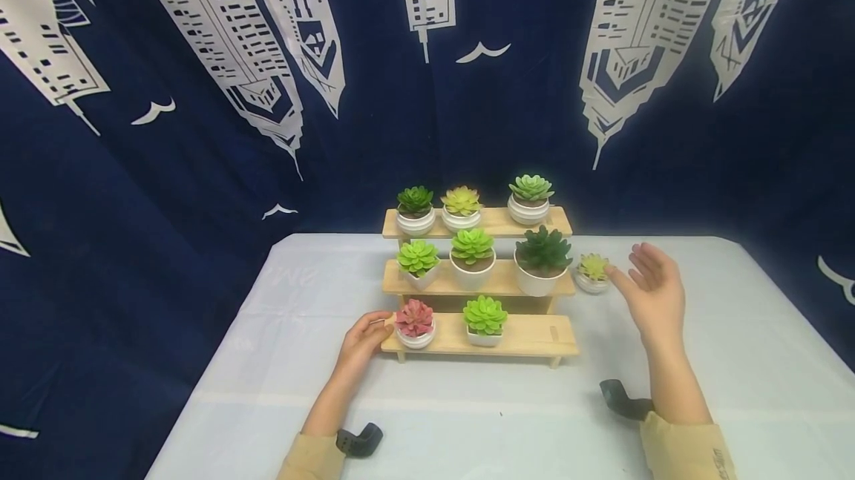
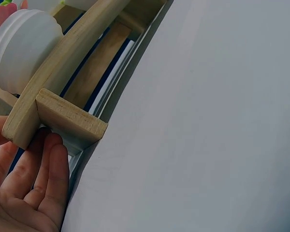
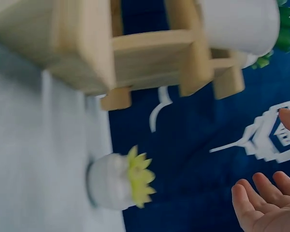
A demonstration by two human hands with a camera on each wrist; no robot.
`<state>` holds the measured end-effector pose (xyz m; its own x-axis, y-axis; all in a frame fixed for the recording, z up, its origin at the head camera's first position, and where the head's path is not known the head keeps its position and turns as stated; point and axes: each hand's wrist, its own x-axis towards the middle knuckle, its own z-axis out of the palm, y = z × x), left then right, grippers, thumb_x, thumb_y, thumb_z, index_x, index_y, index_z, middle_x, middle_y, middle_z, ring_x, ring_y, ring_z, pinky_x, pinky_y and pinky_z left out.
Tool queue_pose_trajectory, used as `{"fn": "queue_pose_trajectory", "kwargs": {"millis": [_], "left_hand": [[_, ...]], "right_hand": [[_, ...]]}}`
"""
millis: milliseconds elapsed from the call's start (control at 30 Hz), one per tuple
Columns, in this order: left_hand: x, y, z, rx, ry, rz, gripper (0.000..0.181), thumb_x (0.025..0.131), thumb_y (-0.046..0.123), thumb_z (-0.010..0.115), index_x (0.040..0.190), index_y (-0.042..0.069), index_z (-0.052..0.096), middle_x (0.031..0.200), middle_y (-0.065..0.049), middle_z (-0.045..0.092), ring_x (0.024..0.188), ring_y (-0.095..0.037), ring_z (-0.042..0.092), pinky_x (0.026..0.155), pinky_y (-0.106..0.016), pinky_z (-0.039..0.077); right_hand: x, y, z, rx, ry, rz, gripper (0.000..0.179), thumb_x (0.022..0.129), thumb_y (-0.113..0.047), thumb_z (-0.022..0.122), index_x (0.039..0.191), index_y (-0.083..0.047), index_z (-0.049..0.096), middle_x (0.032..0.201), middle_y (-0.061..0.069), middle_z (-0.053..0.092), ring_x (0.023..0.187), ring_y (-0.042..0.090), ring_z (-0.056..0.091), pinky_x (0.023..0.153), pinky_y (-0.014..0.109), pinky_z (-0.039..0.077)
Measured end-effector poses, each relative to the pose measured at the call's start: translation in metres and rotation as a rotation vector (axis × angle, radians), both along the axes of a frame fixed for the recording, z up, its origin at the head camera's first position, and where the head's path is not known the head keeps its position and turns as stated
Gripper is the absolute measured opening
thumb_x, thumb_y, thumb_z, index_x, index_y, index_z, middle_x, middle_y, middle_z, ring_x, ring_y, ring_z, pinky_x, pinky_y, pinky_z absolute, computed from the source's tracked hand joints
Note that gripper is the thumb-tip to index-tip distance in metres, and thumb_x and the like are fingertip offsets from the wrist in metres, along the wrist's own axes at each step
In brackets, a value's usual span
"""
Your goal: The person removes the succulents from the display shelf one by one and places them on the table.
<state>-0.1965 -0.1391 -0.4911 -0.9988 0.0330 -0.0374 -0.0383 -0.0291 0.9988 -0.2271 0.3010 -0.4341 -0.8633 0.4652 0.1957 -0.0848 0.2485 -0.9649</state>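
My left hand (image 1: 361, 343) grips the left end of the lowest tier of a three-step wooden plant stand (image 1: 528, 335). In the left wrist view its fingers (image 2: 55, 169) lie under the board end, beside the stand's leg. Right by that hand, a red succulent (image 1: 415, 319) in a white pot stands on the tier. My right hand (image 1: 653, 302) is raised with fingers spread, holding nothing. Just left of it, a small yellow-green succulent (image 1: 593, 272) in a white pot stands on the table, beside the stand; a gap separates hand and pot in the right wrist view.
On the bottom tier there is also a bright green succulent (image 1: 485, 320). The middle tier bears three pots, including a dark green one (image 1: 542, 261); the top tier bears three more, including a pale green one (image 1: 531, 198). A navy patterned curtain (image 1: 427, 131) hangs behind the white table (image 1: 467, 421).
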Motion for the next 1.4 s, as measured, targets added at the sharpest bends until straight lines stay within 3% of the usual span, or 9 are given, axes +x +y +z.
{"fn": "queue_pose_trajectory", "kwargs": {"millis": [133,267,367,433,633,733,967,1400], "left_hand": [[0.006,0.001,0.01,0.019,-0.004,-0.016,0.035,0.091,0.006,0.057,0.123,-0.007,0.05,0.108,-0.014,0.065,0.09,-0.011,0.062,0.079,-0.024,0.049],[0.006,0.001,0.011,0.014,-0.007,-0.017,0.035,0.092,0.006,0.057,0.123,-0.007,0.049,0.109,-0.014,0.065,0.091,-0.011,0.062,0.08,-0.024,0.048],[0.001,0.0,0.001,0.012,-0.011,-0.005,0.036,0.091,0.008,0.058,0.124,-0.004,0.051,0.109,-0.013,0.065,0.092,-0.012,0.062,0.08,-0.025,0.048],[0.001,0.001,0.001,0.009,-0.002,-0.004,0.036,0.091,0.009,0.059,0.123,-0.004,0.051,0.108,-0.013,0.065,0.092,-0.012,0.062,0.081,-0.025,0.048],[0.001,0.0,0.001,0.015,0.007,-0.008,0.036,0.091,0.009,0.059,0.123,-0.004,0.051,0.108,-0.014,0.065,0.092,-0.013,0.062,0.08,-0.025,0.049],[0.002,0.0,0.002,0.017,0.006,-0.008,0.036,0.091,0.009,0.059,0.123,-0.004,0.051,0.108,-0.014,0.065,0.091,-0.012,0.062,0.08,-0.025,0.049],[0.001,0.0,0.001,0.011,0.012,-0.01,0.035,0.091,0.009,0.058,0.122,-0.004,0.051,0.106,-0.013,0.065,0.091,-0.013,0.062,0.079,-0.025,0.049],[0.001,0.0,-0.001,0.022,0.019,-0.005,0.034,0.09,0.008,0.058,0.122,-0.004,0.052,0.105,-0.012,0.066,0.09,-0.012,0.062,0.078,-0.025,0.049]], "right_hand": [[0.02,-0.019,0.029,0.005,0.008,0.009,0.07,0.086,-0.023,0.07,0.145,-0.021,0.032,0.146,0.001,0.038,0.132,0.012,0.037,0.102,0.017,0.031],[0.042,-0.041,0.066,0.006,-0.024,0.023,0.068,0.087,-0.014,0.068,0.144,-0.016,0.032,0.145,0.005,0.04,0.131,0.016,0.039,0.1,0.017,0.034],[0.049,-0.046,0.073,0.029,0.019,0.05,0.066,0.086,-0.011,0.068,0.143,-0.014,0.035,0.143,0.006,0.043,0.128,0.014,0.043,0.095,0.013,0.036],[0.053,-0.05,0.077,0.042,0.05,0.068,0.065,0.086,-0.008,0.069,0.142,-0.012,0.037,0.141,0.006,0.045,0.126,0.013,0.045,0.094,0.012,0.037],[0.065,-0.065,0.085,0.002,0.164,0.143,0.061,0.08,0.004,0.071,0.134,-0.006,0.045,0.123,0.0,0.057,0.113,0.007,0.052,0.091,0.013,0.04],[0.069,-0.072,0.085,0.046,0.211,0.19,0.059,0.079,0.005,0.071,0.131,-0.008,0.048,0.115,-0.006,0.059,0.108,0.004,0.054,0.091,0.013,0.04],[0.074,-0.087,0.081,0.082,0.33,0.357,0.058,0.075,0.018,0.066,0.128,0.002,0.048,0.112,-0.002,0.061,0.105,0.007,0.057,0.091,0.016,0.042],[0.075,-0.104,0.072,0.171,0.217,0.516,0.058,0.078,0.003,0.072,0.129,0.006,0.044,0.12,0.019,0.057,0.105,0.002,0.055,0.091,0.014,0.041]]}}
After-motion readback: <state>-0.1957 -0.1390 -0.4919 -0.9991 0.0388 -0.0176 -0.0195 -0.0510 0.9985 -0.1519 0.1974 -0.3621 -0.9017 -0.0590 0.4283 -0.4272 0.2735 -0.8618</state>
